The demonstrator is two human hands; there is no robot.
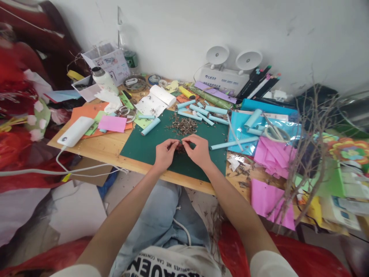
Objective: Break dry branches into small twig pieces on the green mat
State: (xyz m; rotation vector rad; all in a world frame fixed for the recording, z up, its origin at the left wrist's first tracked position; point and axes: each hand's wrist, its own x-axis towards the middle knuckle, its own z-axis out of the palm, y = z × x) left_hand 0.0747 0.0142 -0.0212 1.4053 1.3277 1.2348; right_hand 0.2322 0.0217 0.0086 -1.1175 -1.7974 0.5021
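Over the front of the dark green cutting mat point(138, 142), my left hand point(165, 154) and my right hand point(198, 151) face each other with their fingertips nearly meeting. Both are closed, thumb pinched against index finger. Whatever lies in the pinches is too small to make out. Just beyond them is a pile of short brown dried plant bits point(186, 125), with a smaller dark clump partly hidden below the fingertips. Several light blue paper tubes point(198, 109) lie behind the pile, a shorter tube point(150, 126) to its left and a long thin one point(235, 143) to the right.
Bare branches point(308, 154) rise at the right, near pink paper point(272, 200) and scissors point(275, 130) on a blue packet. A white power bank point(75, 131) with a cable lies left. A white bottle point(104, 80), a paper roll point(163, 95) and an emergency light point(223, 79) stand behind.
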